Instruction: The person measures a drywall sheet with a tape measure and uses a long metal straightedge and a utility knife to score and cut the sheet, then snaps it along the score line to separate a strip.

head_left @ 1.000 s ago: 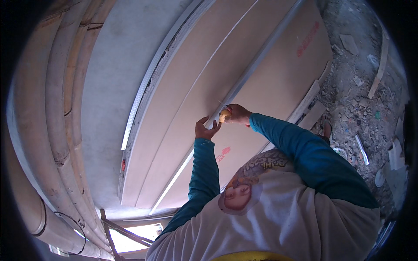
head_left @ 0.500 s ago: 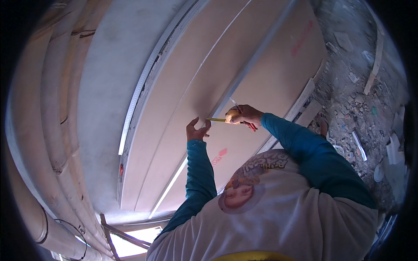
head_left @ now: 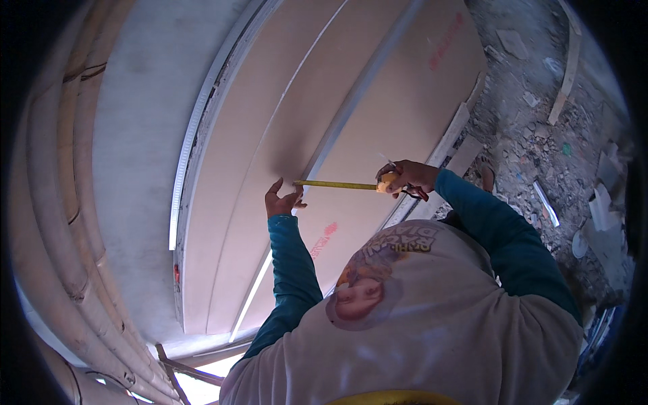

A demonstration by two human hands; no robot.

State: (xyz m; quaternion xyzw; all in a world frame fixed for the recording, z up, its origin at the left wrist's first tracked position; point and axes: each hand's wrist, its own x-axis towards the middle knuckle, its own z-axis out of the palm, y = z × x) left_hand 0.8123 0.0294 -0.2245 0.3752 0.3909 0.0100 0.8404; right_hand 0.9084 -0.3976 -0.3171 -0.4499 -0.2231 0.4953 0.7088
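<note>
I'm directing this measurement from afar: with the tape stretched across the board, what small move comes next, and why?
Probably press the tape's free end down with the left hand. The yellow tape measure spans from the right hand toward the pale strip on the tan board, and the left fingers look spread, not pinning it.

View: one only, head-worn fisheye, left of a pair
Position: on the person's head, above chest and arms
Facing: down and forward, onto the board sheets leaning ahead
Nearness: close; shirt front fills the lower frame, both forearms enter from below
Distortion: straight board edges bend toward the rim, dark corners
Right edge: rubble floor
Shared: no second view
</note>
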